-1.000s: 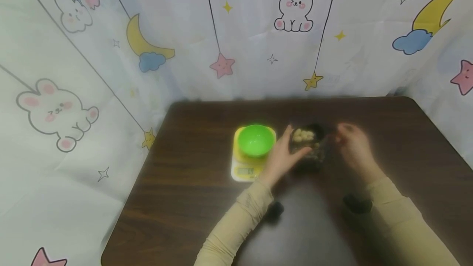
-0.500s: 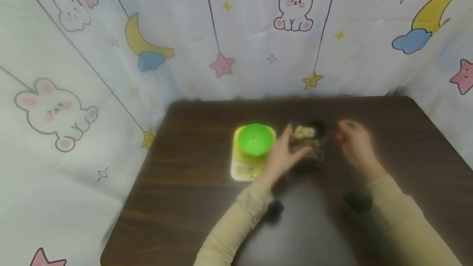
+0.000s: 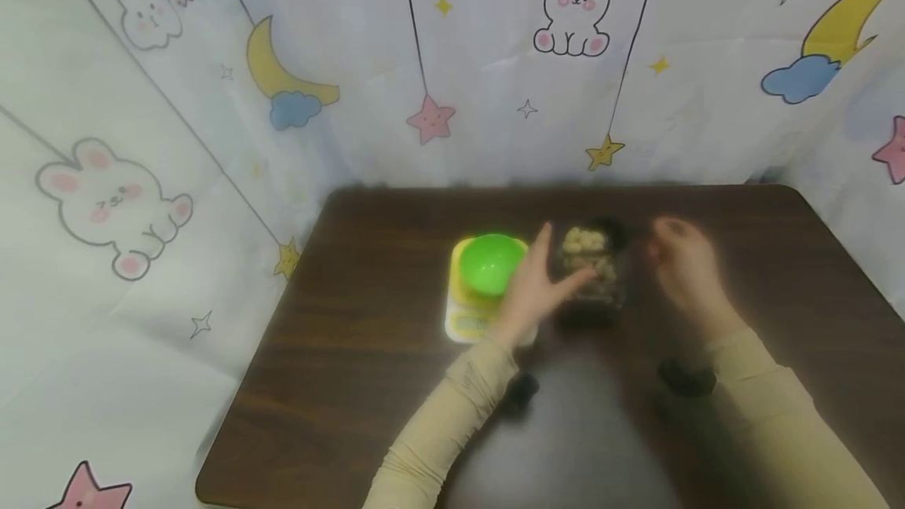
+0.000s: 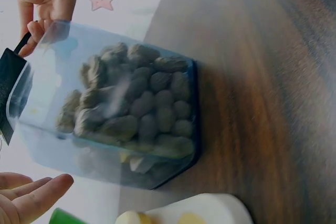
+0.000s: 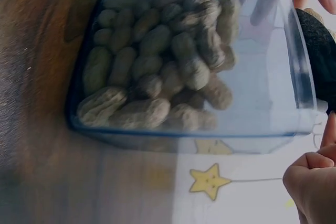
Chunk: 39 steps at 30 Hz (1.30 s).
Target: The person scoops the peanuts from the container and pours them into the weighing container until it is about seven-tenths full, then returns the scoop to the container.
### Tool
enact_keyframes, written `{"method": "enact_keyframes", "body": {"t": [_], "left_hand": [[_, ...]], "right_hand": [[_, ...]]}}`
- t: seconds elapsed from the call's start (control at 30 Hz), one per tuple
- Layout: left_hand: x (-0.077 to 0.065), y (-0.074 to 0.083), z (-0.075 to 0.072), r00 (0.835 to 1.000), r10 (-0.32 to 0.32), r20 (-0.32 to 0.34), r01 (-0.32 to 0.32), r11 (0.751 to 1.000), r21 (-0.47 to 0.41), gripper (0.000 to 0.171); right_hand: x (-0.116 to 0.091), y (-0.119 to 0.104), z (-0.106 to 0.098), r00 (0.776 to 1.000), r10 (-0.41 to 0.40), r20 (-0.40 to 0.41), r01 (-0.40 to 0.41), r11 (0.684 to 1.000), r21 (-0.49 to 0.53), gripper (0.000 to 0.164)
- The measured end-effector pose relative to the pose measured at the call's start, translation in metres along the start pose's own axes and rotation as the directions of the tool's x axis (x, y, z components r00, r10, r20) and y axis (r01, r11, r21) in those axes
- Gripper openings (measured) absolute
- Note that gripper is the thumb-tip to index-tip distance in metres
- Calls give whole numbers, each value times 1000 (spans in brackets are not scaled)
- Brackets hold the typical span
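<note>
A clear plastic container (image 5: 268, 77) with unshelled peanuts (image 5: 149, 66) inside stands on the table. My right hand (image 3: 684, 265), right of it, pinches the thin handle of a black scoop (image 5: 317, 51). The scoop is at the container's open mouth, and a few peanuts show at its edge in the right wrist view. My left hand (image 3: 539, 285) lies along the container's left side, fingers straight and thumb spread. Whether it touches the wall I cannot tell. Next to it, a green bowl (image 3: 491, 264) sits on a yellow-and-white kitchen scale (image 3: 456, 328), partly covered by this hand.
The dark wooden table (image 3: 368, 281) has rounded corners. A white curtain (image 3: 481, 61) printed with rabbits, stars and moons hangs behind it and at both sides. Dark wrist-worn devices (image 3: 686, 377) show under both forearms.
The head view has shifted slightly. My right hand, with the scoop, has risen a little toward the table's far side. My left hand sits slightly farther left against the container and bowl.
</note>
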<state>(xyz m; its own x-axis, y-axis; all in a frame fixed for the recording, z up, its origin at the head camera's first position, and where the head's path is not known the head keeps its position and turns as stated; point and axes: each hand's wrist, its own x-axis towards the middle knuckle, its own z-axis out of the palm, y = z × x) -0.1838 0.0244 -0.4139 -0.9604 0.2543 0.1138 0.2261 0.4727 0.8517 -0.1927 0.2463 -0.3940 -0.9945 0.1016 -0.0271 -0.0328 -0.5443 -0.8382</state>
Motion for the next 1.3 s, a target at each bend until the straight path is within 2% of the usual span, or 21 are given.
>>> {"method": "enact_keyframes", "body": {"t": [0.23, 0.4, 0.57, 0.77, 1.0, 1.17, 1.3], "left_hand": [[6, -2, -15, 998, 36, -53, -32, 997, 67, 96], [6, 0, -29, 997, -6, -72, 13, 996, 92, 101], [5, -3, -39, 994, -55, -98, 65, 993, 96, 104], [5, -8, -48, 992, -46, -117, 62, 988, 141, 104], [3, -12, -60, 986, -68, -152, 91, 984, 154, 102], [4, -22, -65, 977, -71, -203, 111, 975, 192, 102], [3, -31, -68, 969, -82, -232, 125, 976, 176, 104]], "right_hand": [[-1, -5, 18, 999, 25, 24, -27, 997, 78, 7], [0, -5, 30, 999, 40, 35, -42, 998, 56, 12], [0, -3, 40, 997, 53, 64, -58, 996, 69, 10], [3, 1, 51, 996, 55, 72, -61, 994, 91, 5], [8, 9, 60, 995, 80, 59, -83, 995, 52, 13], [12, 16, 64, 992, 122, 13, -123, 992, 25, 20], [15, 21, 66, 991, 133, 3, -133, 991, 21, 23]]}}
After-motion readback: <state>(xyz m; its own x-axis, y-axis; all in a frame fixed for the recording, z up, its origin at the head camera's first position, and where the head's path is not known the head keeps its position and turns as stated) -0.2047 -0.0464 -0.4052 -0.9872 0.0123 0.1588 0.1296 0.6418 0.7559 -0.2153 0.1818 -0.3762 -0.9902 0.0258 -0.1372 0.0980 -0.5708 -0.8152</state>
